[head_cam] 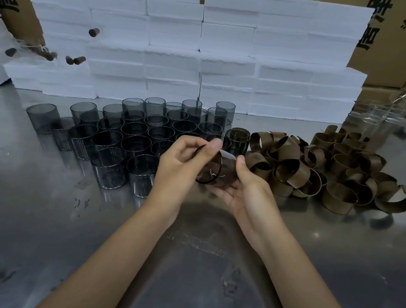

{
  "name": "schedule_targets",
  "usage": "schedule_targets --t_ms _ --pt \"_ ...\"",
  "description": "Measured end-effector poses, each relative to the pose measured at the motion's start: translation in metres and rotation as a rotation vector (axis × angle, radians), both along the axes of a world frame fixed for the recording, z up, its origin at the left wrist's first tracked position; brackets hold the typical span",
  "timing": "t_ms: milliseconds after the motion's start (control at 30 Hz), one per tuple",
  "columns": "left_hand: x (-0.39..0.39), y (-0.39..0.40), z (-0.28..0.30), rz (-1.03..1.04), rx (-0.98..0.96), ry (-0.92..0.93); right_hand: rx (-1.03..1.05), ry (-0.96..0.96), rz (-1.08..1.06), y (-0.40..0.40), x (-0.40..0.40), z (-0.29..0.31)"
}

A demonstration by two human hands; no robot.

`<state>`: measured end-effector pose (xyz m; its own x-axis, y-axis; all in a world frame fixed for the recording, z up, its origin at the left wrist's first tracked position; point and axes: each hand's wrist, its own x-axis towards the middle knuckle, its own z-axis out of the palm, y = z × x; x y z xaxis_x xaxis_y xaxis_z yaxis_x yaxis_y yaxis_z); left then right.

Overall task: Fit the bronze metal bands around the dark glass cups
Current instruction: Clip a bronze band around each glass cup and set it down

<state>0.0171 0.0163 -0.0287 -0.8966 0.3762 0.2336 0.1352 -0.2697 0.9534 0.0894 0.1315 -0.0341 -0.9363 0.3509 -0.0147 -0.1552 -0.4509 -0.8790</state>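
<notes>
Two hands: left hand [182,161] pinches the rim of a dark glass cup [214,168] held tilted above the table; right hand [243,185] cradles it from below, thumb on its side.
Open room: bare steel table [24,218] lies near the viewer, around both forearms.
Far edge: white foam blocks [188,43] wall off the back.
Cups: upright cluster of empty dark cups [124,138] at left.
Bands: bronze bands [327,172] heaped at right, just beside the cups.
</notes>
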Motion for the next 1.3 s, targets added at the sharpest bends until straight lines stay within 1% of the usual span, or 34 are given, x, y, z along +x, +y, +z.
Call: schedule_targets --t_ms 100,200,267,333,400,467,567,633,700,833,900,967,1033,1100,1133,1233,1300 --pt "-0.005 -0.002 0.001 0.013 0.034 -0.055 -0.014 0.007 0.012 -0.002 0.001 0.001" --pt "-0.006 -0.001 0.001 -0.007 0.027 -0.048 -0.081 0.002 -0.009 -0.001 0.001 0.004" --pt "-0.005 0.0 0.0 -0.069 0.033 -0.053 -0.148 0.001 -0.036 0.0 0.0 0.006" --pt "-0.002 0.0 0.001 -0.138 0.063 -0.097 -0.209 0.011 -0.065 0.001 0.0 0.008" --pt "0.002 0.002 0.003 -0.188 0.113 -0.143 -0.211 0.035 -0.08 0.003 0.001 0.008" --pt "0.006 0.004 0.005 -0.183 0.085 -0.116 -0.086 0.025 -0.127 0.003 0.001 0.007" --pt "0.011 0.007 0.002 -0.148 -0.05 -0.025 0.232 -0.055 -0.291 -0.002 0.0 0.002" --pt "0.015 0.011 0.0 -0.206 -0.018 -0.08 0.448 -0.053 -0.41 -0.004 0.002 0.001" --pt "0.016 0.014 -0.001 -0.269 0.06 -0.152 0.573 0.016 -0.476 -0.003 0.003 -0.001" --pt "0.014 0.012 0.003 -0.27 0.119 -0.206 0.725 0.11 -0.514 0.003 0.001 -0.003" --pt "0.013 0.009 0.006 -0.258 0.132 -0.218 0.691 0.165 -0.491 0.006 -0.001 -0.003" --pt "0.012 0.006 0.008 -0.214 0.142 -0.213 0.651 0.167 -0.497 0.01 -0.003 -0.004" --pt "0.009 0.006 0.009 -0.138 0.161 -0.189 0.691 0.126 -0.572 0.015 -0.004 -0.007" --pt "0.004 0.003 0.01 -0.091 0.217 -0.187 0.822 0.045 -0.63 0.019 -0.006 -0.013" --pt "0.002 0.001 0.012 -0.082 0.253 -0.207 0.911 -0.027 -0.618 0.02 -0.006 -0.017" --pt "0.0 -0.004 0.018 -0.106 0.344 -0.305 1.173 -0.239 -0.435 0.019 -0.007 -0.025" --pt "0.0 -0.005 0.019 -0.119 0.363 -0.339 1.307 -0.3 -0.343 0.017 -0.008 -0.027"
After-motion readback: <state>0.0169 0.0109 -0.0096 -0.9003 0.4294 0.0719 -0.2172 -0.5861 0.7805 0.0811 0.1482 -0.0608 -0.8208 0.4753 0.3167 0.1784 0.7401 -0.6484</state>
